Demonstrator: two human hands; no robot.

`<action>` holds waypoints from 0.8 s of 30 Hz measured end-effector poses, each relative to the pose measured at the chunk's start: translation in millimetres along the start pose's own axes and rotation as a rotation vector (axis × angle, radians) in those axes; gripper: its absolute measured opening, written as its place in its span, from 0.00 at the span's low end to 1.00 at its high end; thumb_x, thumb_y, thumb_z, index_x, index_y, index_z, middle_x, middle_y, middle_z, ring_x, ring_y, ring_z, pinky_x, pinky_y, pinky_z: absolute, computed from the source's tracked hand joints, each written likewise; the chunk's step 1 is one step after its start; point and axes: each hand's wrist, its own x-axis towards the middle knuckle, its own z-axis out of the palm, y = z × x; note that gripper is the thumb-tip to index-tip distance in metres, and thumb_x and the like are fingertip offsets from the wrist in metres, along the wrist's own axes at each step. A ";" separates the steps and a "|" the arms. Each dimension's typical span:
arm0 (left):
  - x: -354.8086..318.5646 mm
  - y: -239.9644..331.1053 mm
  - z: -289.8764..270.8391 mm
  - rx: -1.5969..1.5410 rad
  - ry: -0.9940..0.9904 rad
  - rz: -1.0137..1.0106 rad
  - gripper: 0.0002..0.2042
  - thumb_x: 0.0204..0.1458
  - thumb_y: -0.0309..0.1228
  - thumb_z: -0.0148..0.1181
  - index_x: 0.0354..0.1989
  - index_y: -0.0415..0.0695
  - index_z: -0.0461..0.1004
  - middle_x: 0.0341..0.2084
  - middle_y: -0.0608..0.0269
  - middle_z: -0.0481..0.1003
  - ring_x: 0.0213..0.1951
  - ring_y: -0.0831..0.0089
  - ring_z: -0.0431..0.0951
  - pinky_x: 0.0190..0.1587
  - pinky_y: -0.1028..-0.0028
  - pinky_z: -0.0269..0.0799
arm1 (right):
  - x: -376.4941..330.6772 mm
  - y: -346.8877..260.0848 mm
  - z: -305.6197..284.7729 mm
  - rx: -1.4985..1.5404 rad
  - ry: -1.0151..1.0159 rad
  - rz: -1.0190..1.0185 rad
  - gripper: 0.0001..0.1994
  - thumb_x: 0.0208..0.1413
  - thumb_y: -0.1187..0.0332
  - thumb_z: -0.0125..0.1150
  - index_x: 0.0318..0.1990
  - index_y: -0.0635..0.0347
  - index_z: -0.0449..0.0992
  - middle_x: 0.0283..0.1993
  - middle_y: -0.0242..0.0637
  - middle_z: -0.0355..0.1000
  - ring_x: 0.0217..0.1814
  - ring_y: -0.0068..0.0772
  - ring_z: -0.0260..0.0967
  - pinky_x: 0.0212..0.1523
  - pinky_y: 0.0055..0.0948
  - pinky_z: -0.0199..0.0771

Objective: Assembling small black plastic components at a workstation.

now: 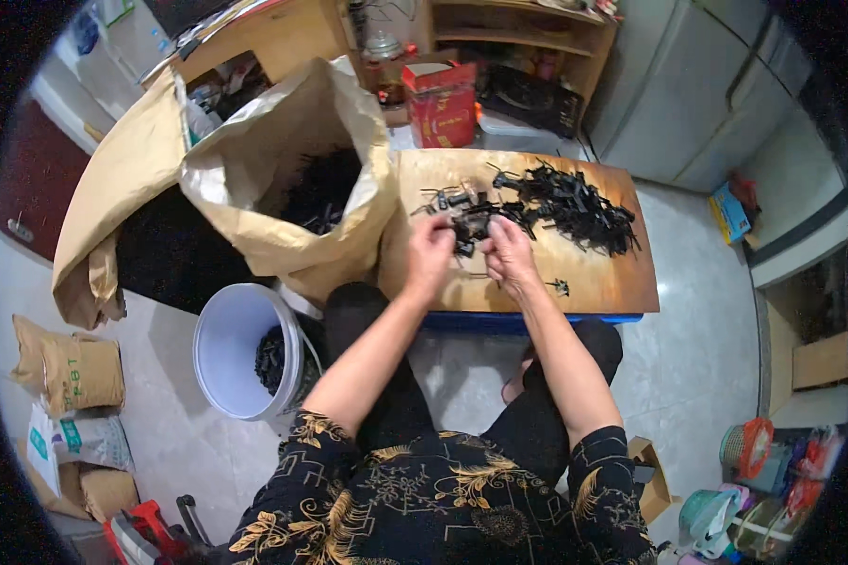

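Over the wooden board (575, 282) in front of me, my left hand (430, 252) and my right hand (509, 252) are close together, fingers closed in a pinch. Thin black plastic pieces (465, 235) show between and just behind the fingertips. What each hand grips is too small to make out and partly covered by the fingers. A larger heap of black plastic parts (584, 209), many with thin stems, lies beyond my right hand. One small loose part (560, 286) rests alone near the board's front edge.
Left of the board stands a large open paper sack (254, 226) with black parts inside. A white bucket (219, 348) holding black pieces is by my left leg. Behind the board are a red box (440, 105) and a black cooktop (528, 99).
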 end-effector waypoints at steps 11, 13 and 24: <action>-63.0 -13.2 -13.7 0.287 -0.133 0.087 0.21 0.42 0.34 0.58 0.45 0.41 0.65 0.39 0.51 0.69 0.39 0.57 0.72 0.42 0.66 0.67 | -22.3 11.2 -10.1 -0.277 -0.020 -0.043 0.05 0.55 0.66 0.50 0.35 0.57 0.67 0.25 0.29 0.69 0.12 0.13 0.54 0.11 0.13 0.50; -73.8 -15.7 -18.8 0.290 -0.137 0.091 0.24 0.42 0.36 0.59 0.48 0.40 0.64 0.40 0.50 0.69 0.39 0.57 0.72 0.43 0.67 0.67 | -25.2 13.1 -12.8 -0.636 -0.035 -0.232 0.04 0.55 0.70 0.49 0.34 0.60 0.66 0.23 0.30 0.68 0.16 0.18 0.60 0.16 0.17 0.58; -81.5 -34.7 -27.6 -0.287 -0.688 -0.382 0.33 0.37 0.23 0.63 0.54 0.30 0.55 0.20 0.64 0.65 0.19 0.76 0.69 0.21 0.76 0.69 | -98.1 24.2 1.0 -1.264 -0.324 -0.582 0.04 0.51 0.74 0.52 0.35 0.63 0.69 0.28 0.49 0.68 0.29 0.51 0.67 0.28 0.36 0.66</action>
